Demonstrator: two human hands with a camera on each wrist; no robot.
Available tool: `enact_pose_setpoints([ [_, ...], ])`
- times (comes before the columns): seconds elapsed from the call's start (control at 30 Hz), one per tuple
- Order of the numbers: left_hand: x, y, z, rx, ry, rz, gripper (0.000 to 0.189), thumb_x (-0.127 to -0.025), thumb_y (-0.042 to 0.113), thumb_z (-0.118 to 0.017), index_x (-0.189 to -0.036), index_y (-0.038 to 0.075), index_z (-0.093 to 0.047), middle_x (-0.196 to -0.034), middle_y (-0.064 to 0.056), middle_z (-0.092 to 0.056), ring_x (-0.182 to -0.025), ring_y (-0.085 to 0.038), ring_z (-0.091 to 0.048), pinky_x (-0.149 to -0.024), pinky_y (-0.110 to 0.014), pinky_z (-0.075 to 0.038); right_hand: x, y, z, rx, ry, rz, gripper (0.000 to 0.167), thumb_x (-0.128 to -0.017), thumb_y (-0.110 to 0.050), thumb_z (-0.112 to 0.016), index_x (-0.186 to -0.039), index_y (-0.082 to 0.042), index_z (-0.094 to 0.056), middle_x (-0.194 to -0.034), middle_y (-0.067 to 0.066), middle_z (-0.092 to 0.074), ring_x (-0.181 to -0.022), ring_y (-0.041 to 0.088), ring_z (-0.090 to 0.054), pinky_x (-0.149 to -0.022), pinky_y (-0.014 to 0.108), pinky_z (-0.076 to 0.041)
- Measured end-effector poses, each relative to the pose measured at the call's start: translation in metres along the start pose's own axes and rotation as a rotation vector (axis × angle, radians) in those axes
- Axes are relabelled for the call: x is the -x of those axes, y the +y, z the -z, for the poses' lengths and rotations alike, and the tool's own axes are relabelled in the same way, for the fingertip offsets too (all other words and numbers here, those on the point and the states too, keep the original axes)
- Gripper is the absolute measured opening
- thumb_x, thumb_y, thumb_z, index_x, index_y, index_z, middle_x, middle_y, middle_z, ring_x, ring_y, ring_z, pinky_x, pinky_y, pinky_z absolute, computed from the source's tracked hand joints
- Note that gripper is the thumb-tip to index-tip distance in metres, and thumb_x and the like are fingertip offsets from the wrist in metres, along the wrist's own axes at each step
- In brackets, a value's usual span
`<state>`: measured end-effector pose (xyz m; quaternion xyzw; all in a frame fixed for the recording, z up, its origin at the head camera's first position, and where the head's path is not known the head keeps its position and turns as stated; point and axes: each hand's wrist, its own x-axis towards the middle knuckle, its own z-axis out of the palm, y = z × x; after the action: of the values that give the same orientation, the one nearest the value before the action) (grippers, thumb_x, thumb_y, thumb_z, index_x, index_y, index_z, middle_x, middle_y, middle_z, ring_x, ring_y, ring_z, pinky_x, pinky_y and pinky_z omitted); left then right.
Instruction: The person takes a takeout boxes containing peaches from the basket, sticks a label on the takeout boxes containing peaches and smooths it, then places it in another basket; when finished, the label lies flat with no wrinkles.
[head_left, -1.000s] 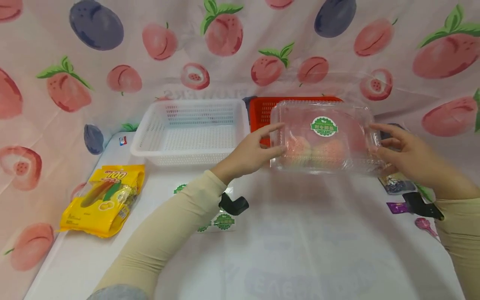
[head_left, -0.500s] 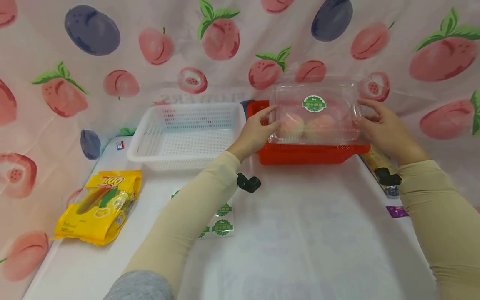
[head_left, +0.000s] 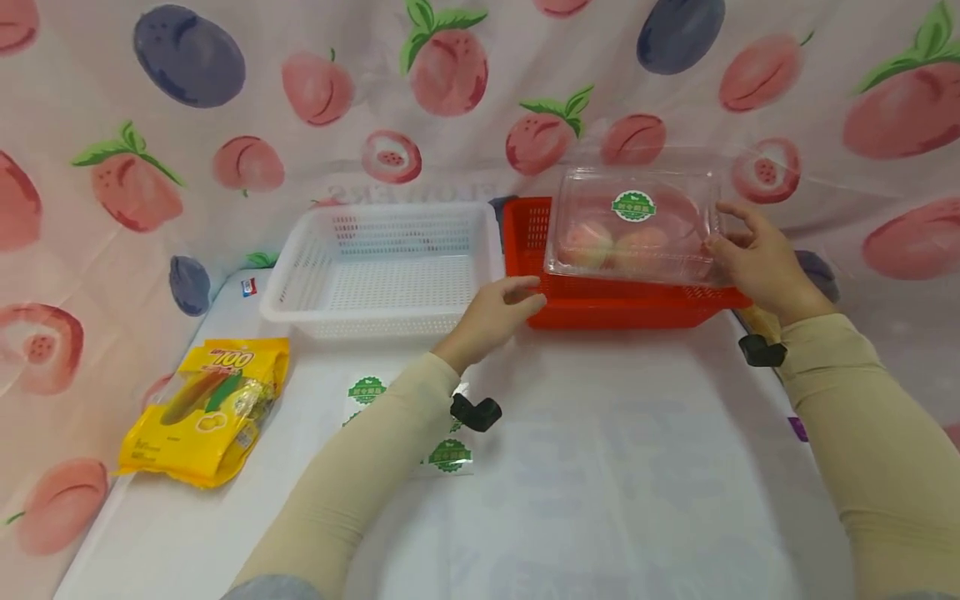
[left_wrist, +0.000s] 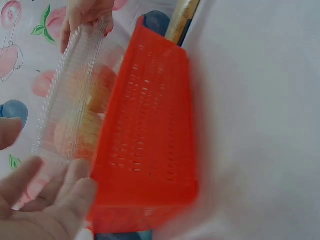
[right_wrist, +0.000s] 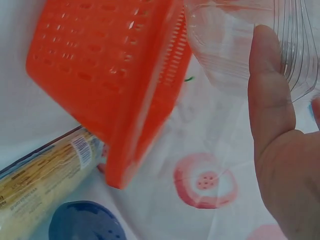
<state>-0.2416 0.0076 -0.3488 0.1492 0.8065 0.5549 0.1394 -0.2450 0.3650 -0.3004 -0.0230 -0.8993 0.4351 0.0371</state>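
Note:
A clear plastic clamshell box with a green-and-white sticker holds peach-like fruit. It sits tilted over the red basket; whether it rests on the rim cannot be told. My right hand grips the box's right end; in the right wrist view its thumb presses on the clear ridged wall. Near the basket's front left corner, my left hand is apart from the box, fingers spread and holding nothing. The left wrist view shows the loose fingers beside the basket.
A white perforated basket stands left of the red one. Farther left lies a yellow snack bag. A sheet of green stickers lies partly under my left forearm. A long yellowish package lies beside the red basket's right end.
Both hands carried the clear box up and back over the red basket. Since then my left hand has let go and drawn down toward me; my right hand keeps its grip.

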Motion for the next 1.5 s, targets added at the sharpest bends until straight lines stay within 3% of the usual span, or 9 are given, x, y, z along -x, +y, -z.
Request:
enact_pose_setpoints([
  [0.17,0.008,-0.016,-0.006,0.042,-0.056,0.084,0.059,-0.098,0.033,-0.064,-0.151,0.015,-0.045,-0.123,-0.008,-0.064,-0.106,-0.030,-0.066,-0.089,-0.037,-0.054,-0.009,0.010,-0.001,-0.006,-0.013,0.010,0.063,-0.104,-0.036,-0.051,-0.160,-0.022,-0.025,-0.137,0.034,-0.044,-0.100,0.026,-0.058,-0.067,0.016,-0.052],
  [0.33,0.004,-0.026,-0.011,0.048,-0.002,0.113,0.070,-0.096,0.037,-0.066,-0.157,0.020,-0.035,-0.140,-0.010,-0.053,-0.119,-0.027,-0.058,-0.097,-0.042,-0.051,-0.020,0.021,-0.003,0.008,-0.066,-0.005,0.066,-0.104,-0.035,-0.051,-0.159,-0.013,-0.022,-0.135,0.031,-0.042,-0.093,0.015,-0.058,-0.066,0.017,-0.052],
  [0.5,-0.005,-0.029,-0.017,0.052,0.060,0.114,0.073,-0.096,0.039,-0.066,-0.158,0.022,-0.032,-0.148,-0.010,-0.047,-0.135,-0.026,-0.046,-0.106,-0.042,-0.044,-0.030,0.030,-0.006,0.028,-0.133,-0.040,0.072,-0.104,-0.039,-0.051,-0.160,-0.009,-0.017,-0.137,0.032,-0.040,-0.104,0.031,-0.055,-0.070,0.023,-0.055],
  [0.63,-0.013,-0.030,-0.024,0.084,0.089,0.118,0.071,-0.097,0.037,-0.066,-0.158,0.022,-0.032,-0.152,-0.006,-0.043,-0.137,-0.026,-0.044,-0.106,-0.039,-0.044,-0.033,0.034,-0.010,0.016,-0.175,-0.109,0.078,-0.102,-0.045,-0.052,-0.161,-0.012,-0.014,-0.142,0.031,-0.036,-0.112,0.042,-0.049,-0.079,0.039,-0.059],
  [0.77,-0.018,-0.032,-0.028,0.115,0.111,0.117,0.070,-0.097,0.035,-0.066,-0.157,0.024,-0.032,-0.153,-0.005,-0.042,-0.135,-0.025,-0.046,-0.105,-0.037,-0.045,-0.034,0.037,-0.014,-0.018,-0.187,-0.164,0.083,-0.100,-0.050,-0.054,-0.161,-0.014,-0.011,-0.145,0.029,-0.032,-0.117,0.043,-0.046,-0.084,0.043,-0.058],
  [0.9,-0.020,-0.037,-0.030,0.140,0.121,0.107,0.070,-0.098,0.030,-0.067,-0.158,0.025,-0.031,-0.151,-0.004,-0.044,-0.136,-0.025,-0.046,-0.104,-0.035,-0.046,-0.038,0.039,-0.020,-0.022,-0.158,-0.170,0.084,-0.098,-0.056,-0.051,-0.161,-0.015,-0.015,-0.145,0.027,-0.036,-0.118,0.040,-0.046,-0.087,0.037,-0.056],
  [1.0,-0.022,-0.040,-0.030,0.161,0.120,0.089,0.069,-0.098,0.028,-0.067,-0.157,0.024,-0.032,-0.150,-0.005,-0.045,-0.136,-0.026,-0.046,-0.103,-0.035,-0.046,-0.041,0.040,-0.022,-0.019,-0.153,-0.189,0.087,-0.096,-0.062,-0.049,-0.161,-0.016,-0.016,-0.147,0.025,-0.035,-0.122,0.041,-0.043,-0.097,0.047,-0.051],
  [1.23,-0.022,-0.040,-0.028,0.173,0.126,0.059,0.068,-0.097,0.024,-0.067,-0.156,0.021,-0.034,-0.141,-0.008,-0.050,-0.134,-0.029,-0.048,-0.104,-0.035,-0.046,-0.045,0.041,-0.019,0.061,-0.229,-0.169,0.095,-0.095,-0.067,-0.048,-0.162,-0.014,-0.007,-0.155,0.033,-0.025,-0.133,0.051,-0.032,-0.108,0.065,-0.031],
  [1.5,-0.022,-0.041,-0.029,0.172,0.122,0.077,0.068,-0.097,0.024,-0.067,-0.157,0.024,-0.034,-0.145,-0.007,-0.048,-0.134,-0.026,-0.048,-0.102,-0.033,-0.047,-0.052,0.041,-0.023,0.146,-0.341,-0.204,0.112,-0.088,-0.067,-0.061,-0.160,-0.008,0.001,-0.148,0.035,-0.026,-0.130,0.052,-0.026,-0.104,0.065,-0.036],
])
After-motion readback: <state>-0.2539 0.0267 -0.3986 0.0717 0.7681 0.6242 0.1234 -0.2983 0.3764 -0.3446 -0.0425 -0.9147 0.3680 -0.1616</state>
